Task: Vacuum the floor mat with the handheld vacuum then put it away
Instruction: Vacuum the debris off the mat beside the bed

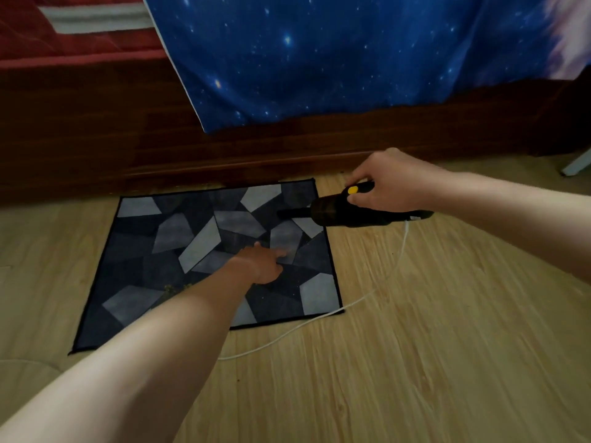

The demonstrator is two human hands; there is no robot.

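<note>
A dark floor mat (179, 247) with grey angular patches lies on the wooden floor beside the bed base. My right hand (393, 183) grips the handle of a black handheld vacuum (339, 212) with a yellow button; its nozzle points left over the mat's upper right corner. A white cord (348, 305) trails from the vacuum's rear across the floor. My left hand (262, 263) rests on the right middle of the mat, index finger stretched forward, the other fingers loosely bent. A small patch of crumbs (174, 287) lies on the mat near my left forearm.
A dark wooden bed base (128, 139) runs along the far side of the mat. A blue starry sheet (319, 59) hangs over it, with red bedding (48, 36) at the upper left. A pale furniture leg (575, 164) stands at the far right. Light wood floor (415, 362) spreads in the foreground.
</note>
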